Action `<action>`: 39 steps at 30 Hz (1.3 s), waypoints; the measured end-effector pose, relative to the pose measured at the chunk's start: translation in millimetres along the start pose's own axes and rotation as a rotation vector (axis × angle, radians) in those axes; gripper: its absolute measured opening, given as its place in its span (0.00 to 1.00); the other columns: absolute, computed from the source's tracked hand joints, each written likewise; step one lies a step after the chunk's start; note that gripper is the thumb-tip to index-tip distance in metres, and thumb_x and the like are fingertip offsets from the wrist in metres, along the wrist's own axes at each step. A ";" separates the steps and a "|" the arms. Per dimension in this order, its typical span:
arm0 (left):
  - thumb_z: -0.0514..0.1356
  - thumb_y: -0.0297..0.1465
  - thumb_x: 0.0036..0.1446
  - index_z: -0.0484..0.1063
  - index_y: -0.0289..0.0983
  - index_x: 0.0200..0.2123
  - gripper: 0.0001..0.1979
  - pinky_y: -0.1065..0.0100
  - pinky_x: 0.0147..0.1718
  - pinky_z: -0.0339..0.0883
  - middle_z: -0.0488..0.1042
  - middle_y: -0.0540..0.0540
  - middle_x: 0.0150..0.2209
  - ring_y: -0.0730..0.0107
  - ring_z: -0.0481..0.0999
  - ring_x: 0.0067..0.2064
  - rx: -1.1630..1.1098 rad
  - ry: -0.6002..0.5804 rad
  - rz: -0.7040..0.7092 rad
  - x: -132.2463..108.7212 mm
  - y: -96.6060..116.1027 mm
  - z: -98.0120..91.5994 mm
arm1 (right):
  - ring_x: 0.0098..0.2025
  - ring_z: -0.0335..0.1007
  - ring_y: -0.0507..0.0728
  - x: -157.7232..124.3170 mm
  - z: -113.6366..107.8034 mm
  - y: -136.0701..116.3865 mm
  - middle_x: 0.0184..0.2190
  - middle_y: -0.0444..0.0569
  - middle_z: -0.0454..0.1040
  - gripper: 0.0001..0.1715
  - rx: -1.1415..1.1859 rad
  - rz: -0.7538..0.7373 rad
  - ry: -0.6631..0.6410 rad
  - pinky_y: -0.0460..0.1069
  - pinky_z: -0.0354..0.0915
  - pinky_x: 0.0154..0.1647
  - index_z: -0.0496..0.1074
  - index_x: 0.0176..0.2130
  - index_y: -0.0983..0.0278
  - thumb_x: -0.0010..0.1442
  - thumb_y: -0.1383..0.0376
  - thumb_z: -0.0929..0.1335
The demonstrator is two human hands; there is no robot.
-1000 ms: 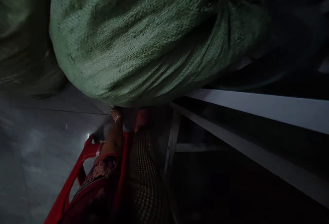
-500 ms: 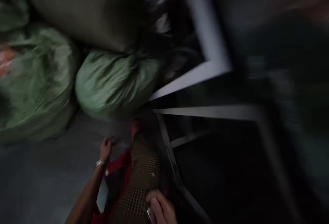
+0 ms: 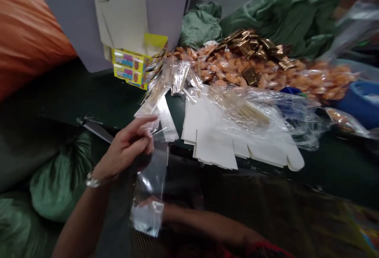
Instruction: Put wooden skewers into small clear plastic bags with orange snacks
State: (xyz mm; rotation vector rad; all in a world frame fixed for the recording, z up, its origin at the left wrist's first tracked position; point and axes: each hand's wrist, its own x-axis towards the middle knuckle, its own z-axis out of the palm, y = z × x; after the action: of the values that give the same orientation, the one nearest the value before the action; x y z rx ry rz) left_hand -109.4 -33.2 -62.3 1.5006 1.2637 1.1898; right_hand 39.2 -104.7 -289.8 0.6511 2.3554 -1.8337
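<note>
From the head camera I log the following. Item one: a transparent plastic bag [image 3: 151, 183], hanging roughly upright in the near middle of the scene, in front of the person's body. Item two: the left hand [image 3: 124, 147], wearing a silver bracelet [image 3: 93, 181], closed in a pinch on the bag's upper end, with the fingers angled up and to the right. Item three: the right hand [image 3: 149, 204], reaching in from the near right and closed on the bag's lower end, which is bunched and partly hides the fingers. Just beyond the bag, on a dark green surface [image 3: 331, 175], I list a loose stack of plastic bags [image 3: 161, 88] and flat white card blanks [image 3: 210, 143]. A plastic-wrapped bundle of wooden sticks [image 3: 239, 110] lies on the blanks. Farther off sits a heap of orange snacks [image 3: 227, 68] topped with gold foil packets [image 3: 251, 48], with a blue tub [image 3: 359, 104] at far right. Yellow printed boxes [image 3: 130, 68] stand far left of centre. Green woven sacks [image 3: 59, 183] fill the near left, more green sacks [image 3: 281, 21] lie far right, and an orange sack [image 3: 26, 40] lies far left.
</note>
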 end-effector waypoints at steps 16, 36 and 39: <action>0.51 0.27 0.61 0.67 0.37 0.51 0.15 0.66 0.43 0.66 0.76 0.41 0.43 0.61 0.75 0.47 1.298 -0.161 -0.141 135.3 -72.3 49.3 | 0.38 0.72 0.58 -74.5 -305.2 -142.7 0.39 0.55 0.77 0.18 -0.696 0.047 0.389 0.48 0.61 0.35 0.71 0.46 0.65 0.69 0.64 0.56; 0.65 0.30 0.51 0.75 0.32 0.30 0.06 0.56 0.47 0.65 0.77 0.43 0.31 0.63 0.75 0.39 1.029 -0.652 -0.346 -83.9 -218.2 181.8 | 0.42 0.68 0.59 -16.1 -276.8 -99.6 0.41 0.57 0.73 0.17 -1.020 0.224 0.433 0.50 0.60 0.38 0.69 0.49 0.68 0.63 0.71 0.59; 0.61 0.33 0.58 0.74 0.31 0.34 0.09 0.55 0.48 0.66 0.77 0.43 0.36 0.63 0.75 0.42 1.008 -0.810 -0.314 -80.7 -231.9 156.8 | 0.41 0.67 0.58 -20.7 -276.4 -102.6 0.40 0.56 0.72 0.18 -1.014 0.220 0.422 0.50 0.58 0.37 0.68 0.49 0.69 0.62 0.74 0.58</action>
State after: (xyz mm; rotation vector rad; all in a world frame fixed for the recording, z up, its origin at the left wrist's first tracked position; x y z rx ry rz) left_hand -8.9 -78.7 -332.0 2.0304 1.4544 -0.3886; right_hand 71.2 130.4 -113.6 1.0980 2.8286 -0.2764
